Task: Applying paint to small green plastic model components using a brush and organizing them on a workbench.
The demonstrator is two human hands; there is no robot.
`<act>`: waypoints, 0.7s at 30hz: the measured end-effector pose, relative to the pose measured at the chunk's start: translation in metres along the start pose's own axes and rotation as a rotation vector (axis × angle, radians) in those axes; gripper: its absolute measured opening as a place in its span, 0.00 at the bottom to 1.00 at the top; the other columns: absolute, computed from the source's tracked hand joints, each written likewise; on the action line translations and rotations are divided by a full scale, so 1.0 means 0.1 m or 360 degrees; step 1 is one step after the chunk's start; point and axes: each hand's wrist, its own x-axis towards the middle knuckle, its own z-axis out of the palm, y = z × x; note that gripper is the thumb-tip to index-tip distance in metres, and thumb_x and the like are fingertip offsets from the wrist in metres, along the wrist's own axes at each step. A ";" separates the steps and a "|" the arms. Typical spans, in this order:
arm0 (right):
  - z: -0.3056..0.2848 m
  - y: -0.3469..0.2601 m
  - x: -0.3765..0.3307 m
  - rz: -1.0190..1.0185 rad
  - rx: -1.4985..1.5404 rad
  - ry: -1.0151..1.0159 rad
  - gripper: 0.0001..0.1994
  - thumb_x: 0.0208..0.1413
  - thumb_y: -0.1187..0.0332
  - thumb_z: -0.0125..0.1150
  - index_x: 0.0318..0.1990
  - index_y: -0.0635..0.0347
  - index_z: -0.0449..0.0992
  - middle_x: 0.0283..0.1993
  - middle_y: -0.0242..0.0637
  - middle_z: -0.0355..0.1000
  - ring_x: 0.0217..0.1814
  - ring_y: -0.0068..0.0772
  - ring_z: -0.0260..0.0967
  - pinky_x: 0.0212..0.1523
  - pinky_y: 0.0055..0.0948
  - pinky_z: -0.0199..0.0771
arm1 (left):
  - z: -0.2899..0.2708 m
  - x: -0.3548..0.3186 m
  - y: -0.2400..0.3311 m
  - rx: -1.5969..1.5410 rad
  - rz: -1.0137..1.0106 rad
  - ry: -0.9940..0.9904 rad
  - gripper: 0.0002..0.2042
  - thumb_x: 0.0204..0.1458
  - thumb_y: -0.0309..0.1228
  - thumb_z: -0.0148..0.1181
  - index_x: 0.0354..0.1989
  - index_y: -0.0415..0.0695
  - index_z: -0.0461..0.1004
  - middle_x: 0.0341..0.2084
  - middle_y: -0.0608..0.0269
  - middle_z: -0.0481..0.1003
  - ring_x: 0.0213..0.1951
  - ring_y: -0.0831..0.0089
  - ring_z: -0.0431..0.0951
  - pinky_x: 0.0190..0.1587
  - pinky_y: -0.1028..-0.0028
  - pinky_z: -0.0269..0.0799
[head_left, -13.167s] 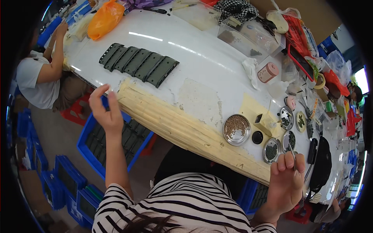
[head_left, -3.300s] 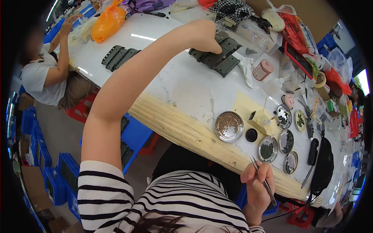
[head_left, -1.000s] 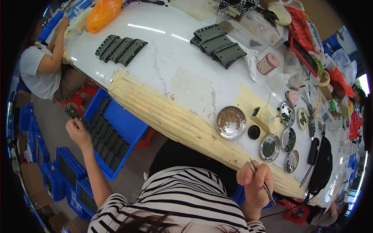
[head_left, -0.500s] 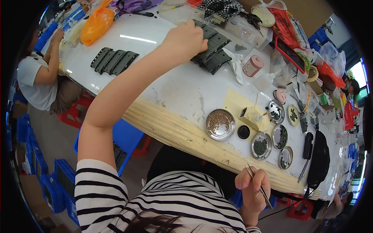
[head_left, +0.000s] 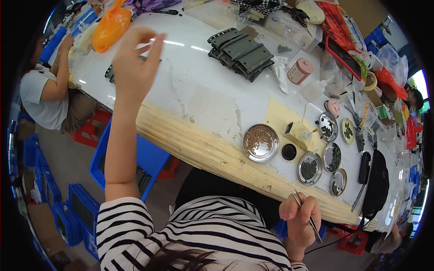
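Tweezers [head_left: 313, 225] sit in the right hand [head_left: 302, 220], pinched between thumb and fingers, their points angled up toward the yellow strip [head_left: 203, 142] along the near edge of the bench [head_left: 192, 81]. Of the two hands, the left hand [head_left: 138, 65] is the free one — raised above the bench, thumb and fingers loosely curved around a gap. Behind it, mostly covered from where I stand, is a group of dark green parts [head_left: 109, 73]. Farther to the right, a pile of dark green panels [head_left: 244, 52] lies overlapping on the white bench top, close to a crumpled tissue [head_left: 280, 74] and a pink jar [head_left: 300, 71].

Nearer the right hand stands a metal dish [head_left: 261, 158] of brown grains, with a black round cap [head_left: 289, 152] just beside it and a yellow block [head_left: 300, 136] behind. Past the cap, a second dish [head_left: 309, 181] holds dark green bits. Below the bench, to the left, is a blue crate [head_left: 147, 158] with more green pieces [head_left: 143, 180] in it — the forearm hides part of it.
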 end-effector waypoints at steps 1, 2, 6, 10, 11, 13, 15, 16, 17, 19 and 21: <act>0.00 -0.01 0.00 0.0016 -0.0005 -0.0004 0.17 0.53 0.55 0.64 0.28 0.50 0.61 0.28 0.33 0.63 0.30 0.28 0.59 0.30 0.27 0.59 | -0.33 -0.19 -0.22 0.0069 -0.0172 0.0309 0.06 0.54 0.28 0.59 0.33 0.38 0.72 0.29 0.64 0.75 0.34 0.78 0.75 0.36 0.76 0.73; 0.00 -0.01 0.02 0.0041 0.0021 0.0004 0.17 0.52 0.55 0.64 0.28 0.50 0.60 0.28 0.33 0.63 0.29 0.27 0.58 0.30 0.27 0.58 | -0.66 -0.42 -0.53 0.0304 -0.0208 0.0550 0.07 0.56 0.30 0.58 0.33 0.38 0.72 0.29 0.65 0.75 0.32 0.80 0.74 0.36 0.77 0.72; 0.07 0.07 0.05 0.0078 0.0031 -0.0071 0.17 0.51 0.56 0.66 0.28 0.48 0.60 0.29 0.31 0.63 0.29 0.26 0.57 0.29 0.25 0.56 | -1.65 -1.99 -1.48 0.0856 -0.0660 0.0605 0.10 0.56 0.34 0.59 0.35 0.39 0.72 0.28 0.63 0.74 0.31 0.76 0.73 0.37 0.75 0.69; 0.19 0.13 0.04 0.0135 0.0094 -0.0096 0.19 0.46 0.56 0.70 0.28 0.48 0.62 0.29 0.33 0.64 0.28 0.25 0.58 0.28 0.24 0.56 | -2.07 -3.60 -1.25 0.0979 -0.0887 -0.0532 0.12 0.52 0.32 0.61 0.38 0.37 0.70 0.37 0.53 0.73 0.38 0.60 0.73 0.43 0.68 0.69; 0.23 0.14 0.03 0.0142 0.0107 -0.0050 0.20 0.43 0.55 0.73 0.27 0.49 0.63 0.28 0.34 0.65 0.28 0.25 0.58 0.28 0.24 0.57 | -2.17 -3.83 -1.14 0.1007 -0.0808 -0.0823 0.14 0.50 0.33 0.62 0.40 0.37 0.69 0.42 0.50 0.72 0.43 0.55 0.73 0.46 0.65 0.69; 0.24 0.15 0.01 0.0148 0.0108 -0.0003 0.21 0.40 0.55 0.75 0.25 0.50 0.64 0.28 0.36 0.66 0.27 0.26 0.59 0.27 0.24 0.58 | -2.20 -4.01 -0.89 0.0916 -0.0917 -0.1030 0.18 0.48 0.35 0.64 0.42 0.37 0.68 0.48 0.47 0.68 0.49 0.51 0.69 0.51 0.62 0.66; 0.25 0.15 0.02 0.0166 0.0101 -0.0025 0.20 0.40 0.55 0.75 0.25 0.50 0.64 0.27 0.36 0.66 0.27 0.26 0.59 0.27 0.24 0.58 | -2.21 -4.10 -0.80 0.0900 -0.0991 -0.1148 0.20 0.47 0.35 0.65 0.44 0.37 0.67 0.53 0.46 0.65 0.54 0.48 0.66 0.55 0.61 0.64; 0.26 0.14 0.02 0.0169 0.0089 -0.0015 0.20 0.39 0.56 0.75 0.25 0.50 0.64 0.27 0.36 0.66 0.27 0.27 0.59 0.27 0.24 0.58 | -2.20 -4.12 -0.82 0.0921 -0.1000 -0.1175 0.22 0.46 0.35 0.65 0.45 0.36 0.66 0.54 0.46 0.64 0.55 0.47 0.65 0.56 0.61 0.64; 0.28 0.14 0.02 0.0166 0.0081 -0.0004 0.20 0.39 0.56 0.75 0.25 0.50 0.64 0.27 0.36 0.66 0.27 0.27 0.59 0.27 0.24 0.58 | -2.19 -4.13 -0.85 0.0944 -0.1002 -0.1199 0.23 0.46 0.35 0.65 0.46 0.36 0.65 0.56 0.46 0.63 0.56 0.47 0.64 0.57 0.61 0.63; 0.29 0.13 0.01 0.0153 0.0080 -0.0005 0.20 0.39 0.56 0.75 0.25 0.50 0.64 0.27 0.36 0.66 0.26 0.27 0.59 0.27 0.24 0.58 | -2.11 -4.13 -0.96 0.0936 -0.0850 -0.1190 0.21 0.46 0.35 0.64 0.45 0.37 0.66 0.55 0.45 0.64 0.55 0.47 0.65 0.55 0.61 0.64; 0.28 0.14 -0.01 0.0136 0.0090 -0.0021 0.20 0.39 0.57 0.74 0.25 0.50 0.64 0.27 0.36 0.66 0.26 0.27 0.59 0.27 0.24 0.58 | -2.04 -4.11 -1.05 0.0926 -0.0814 -0.1185 0.20 0.46 0.34 0.64 0.44 0.38 0.66 0.53 0.45 0.64 0.53 0.47 0.66 0.54 0.61 0.64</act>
